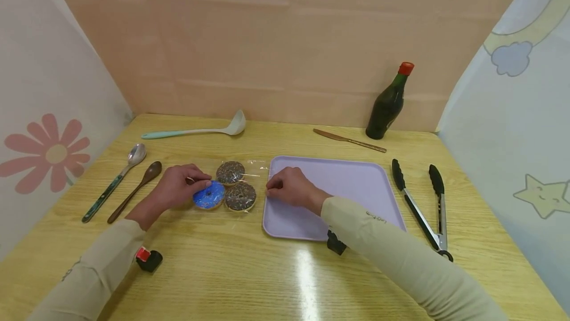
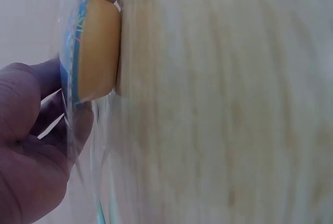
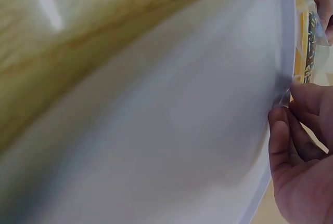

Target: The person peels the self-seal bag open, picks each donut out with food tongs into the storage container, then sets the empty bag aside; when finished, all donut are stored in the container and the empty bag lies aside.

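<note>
A clear plastic bag (image 1: 256, 170) lies on the wooden table and holds three doughnuts: a blue one (image 1: 209, 195) and two chocolate sprinkled ones (image 1: 230, 172) (image 1: 240, 197). My left hand (image 1: 180, 185) pinches the bag's left side beside the blue doughnut (image 2: 91, 52). My right hand (image 1: 289, 186) pinches the bag's right edge (image 3: 285, 96) over the left rim of a lilac tray (image 1: 343, 182). The left wrist view shows my fingers (image 2: 31, 130) behind the plastic film.
A metal spoon (image 1: 117, 178) and a wooden spoon (image 1: 135, 190) lie at the left. A pale ladle (image 1: 196, 130) lies at the back, with a knife (image 1: 349, 140) and a dark bottle (image 1: 389, 103). Black-tipped tongs (image 1: 423, 202) lie right of the tray.
</note>
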{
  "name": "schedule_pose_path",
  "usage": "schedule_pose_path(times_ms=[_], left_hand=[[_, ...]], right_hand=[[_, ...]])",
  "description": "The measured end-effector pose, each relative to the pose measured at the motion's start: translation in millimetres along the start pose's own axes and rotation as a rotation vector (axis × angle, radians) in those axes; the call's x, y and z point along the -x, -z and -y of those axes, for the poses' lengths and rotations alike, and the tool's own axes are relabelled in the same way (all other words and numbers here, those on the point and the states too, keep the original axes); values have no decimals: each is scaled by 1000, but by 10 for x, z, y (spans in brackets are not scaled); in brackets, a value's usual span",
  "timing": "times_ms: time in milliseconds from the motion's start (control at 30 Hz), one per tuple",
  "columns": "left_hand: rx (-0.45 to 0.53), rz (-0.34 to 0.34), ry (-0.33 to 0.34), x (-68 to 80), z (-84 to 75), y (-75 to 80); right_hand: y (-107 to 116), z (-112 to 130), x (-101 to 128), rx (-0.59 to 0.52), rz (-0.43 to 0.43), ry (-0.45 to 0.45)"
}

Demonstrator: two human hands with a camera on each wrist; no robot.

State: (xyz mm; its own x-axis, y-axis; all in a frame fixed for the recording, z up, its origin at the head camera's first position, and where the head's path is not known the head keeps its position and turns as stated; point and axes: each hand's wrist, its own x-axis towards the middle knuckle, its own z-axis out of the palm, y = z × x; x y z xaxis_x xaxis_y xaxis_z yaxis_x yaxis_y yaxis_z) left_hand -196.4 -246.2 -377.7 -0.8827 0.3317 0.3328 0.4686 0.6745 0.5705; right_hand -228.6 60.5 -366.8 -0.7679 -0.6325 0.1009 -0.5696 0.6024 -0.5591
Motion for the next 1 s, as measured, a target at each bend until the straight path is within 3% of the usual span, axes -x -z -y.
schedule_pose_path(times_ms=[400, 567, 800, 1000], left_hand=[[-48, -58, -46, -37, 33, -52], [-30, -52, -19, -38, 54, -72], [103, -13, 67, -14, 130, -54], [203, -6, 100, -5, 189, -26]], right_hand=[[-29, 15, 12, 6, -4, 12], [-38, 21, 22, 13, -8, 15], [-49, 30, 20, 25, -4, 15], [-44, 37, 28, 49, -9, 49]])
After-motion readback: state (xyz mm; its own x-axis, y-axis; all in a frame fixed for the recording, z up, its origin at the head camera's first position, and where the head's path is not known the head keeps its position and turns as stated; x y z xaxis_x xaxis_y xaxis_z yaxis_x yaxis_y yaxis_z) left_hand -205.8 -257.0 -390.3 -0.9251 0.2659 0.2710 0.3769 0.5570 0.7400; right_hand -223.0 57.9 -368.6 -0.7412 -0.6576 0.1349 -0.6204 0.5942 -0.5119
